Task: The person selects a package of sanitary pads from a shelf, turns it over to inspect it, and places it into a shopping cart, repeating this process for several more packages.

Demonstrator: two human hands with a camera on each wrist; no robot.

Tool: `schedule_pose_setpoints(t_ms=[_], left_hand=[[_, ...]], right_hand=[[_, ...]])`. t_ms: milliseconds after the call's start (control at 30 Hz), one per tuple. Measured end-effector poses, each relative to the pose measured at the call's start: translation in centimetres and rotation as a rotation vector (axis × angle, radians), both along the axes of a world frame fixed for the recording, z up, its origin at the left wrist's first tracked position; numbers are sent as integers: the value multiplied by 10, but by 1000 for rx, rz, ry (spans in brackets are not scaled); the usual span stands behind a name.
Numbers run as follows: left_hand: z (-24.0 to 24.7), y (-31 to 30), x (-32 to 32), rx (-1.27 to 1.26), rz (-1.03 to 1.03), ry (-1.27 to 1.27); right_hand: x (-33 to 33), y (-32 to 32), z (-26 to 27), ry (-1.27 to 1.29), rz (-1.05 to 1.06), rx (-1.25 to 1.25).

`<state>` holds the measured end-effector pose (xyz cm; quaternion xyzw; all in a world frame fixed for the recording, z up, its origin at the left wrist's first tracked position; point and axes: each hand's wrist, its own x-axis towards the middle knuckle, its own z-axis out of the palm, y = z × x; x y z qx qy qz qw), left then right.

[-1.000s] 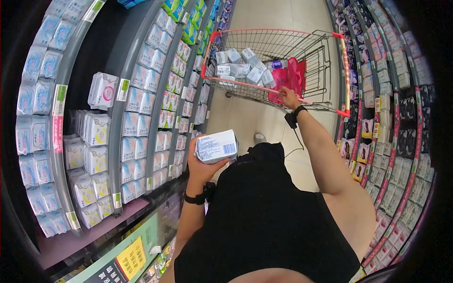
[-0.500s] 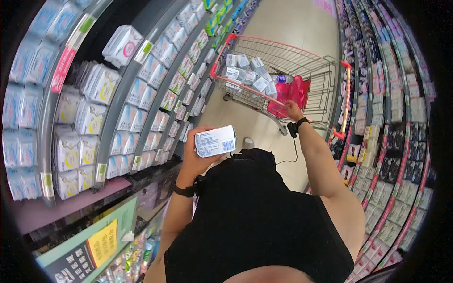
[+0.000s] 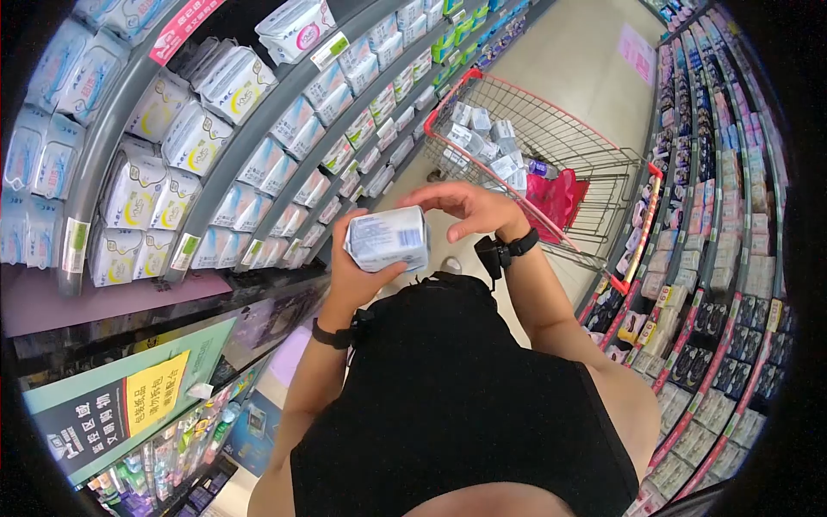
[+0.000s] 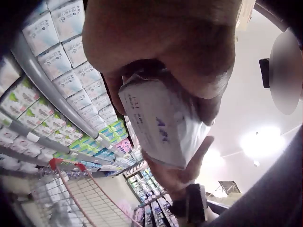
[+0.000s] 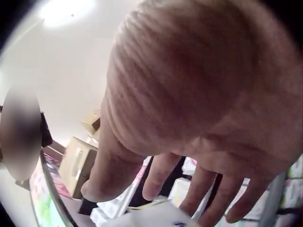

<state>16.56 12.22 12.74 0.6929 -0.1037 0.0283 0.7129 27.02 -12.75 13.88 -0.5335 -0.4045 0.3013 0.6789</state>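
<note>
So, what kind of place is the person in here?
Most likely a supermarket aisle: shelves full of wrapped packs on both sides, price tags on the shelf edges, and a red wire shopping cart holding more packs.

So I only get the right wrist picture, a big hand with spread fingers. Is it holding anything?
Observer: Not that I can see. The head view shows the right hand open over a white pack that the left hand grips from below.
Operator: Where is this?
Observer: A shop aisle; a wire trolley stands ahead with loose packs piled inside.
Operator: And beside the person?
Observer: On their left, shelf packs in white and blue fill the rows.
</note>
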Motion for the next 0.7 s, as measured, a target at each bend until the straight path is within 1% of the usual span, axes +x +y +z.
schedule_pose_setpoints(t_ms=[67, 100, 200, 233, 300, 333, 400, 433, 533, 567, 633, 667, 700], left_hand=[[-2, 4, -1, -119, 83, 86], [-3, 6, -2, -180, 126, 128], [-6, 19, -1, -173, 155, 164], [-6, 21, -2, -193, 164, 180], [-7, 25, -6, -232, 185, 218], [-7, 26, -9, -187, 197, 170], [-5, 27, -10, -88, 202, 80], [-11, 29, -9, -34, 216, -21], [-11, 26, -15, -22, 186, -11], [-12, 26, -14, -36, 158, -12], [-17, 31, -9, 230, 99, -109], [-20, 35, -7, 366, 85, -161], [-18, 36, -6, 379, 56, -121]], right_hand=[[2, 13, 25, -130, -8, -101], [-1, 20, 36, -174, -22, -235], [-14, 36, 33, -151, -74, -247], [-15, 39, 20, -186, -99, -243], [-22, 41, 9, -7, -161, -243], [-26, 42, 5, 87, -194, -242], [-26, 40, -11, 120, -188, -248], [-26, 39, -17, 133, -197, -249], [-32, 37, -26, 364, -128, -130], [-32, 36, -26, 312, -124, -174], [-30, 38, -20, 203, -118, -267], [-30, 41, -20, 196, -141, -248], [-30, 44, -19, 190, -161, -229]])
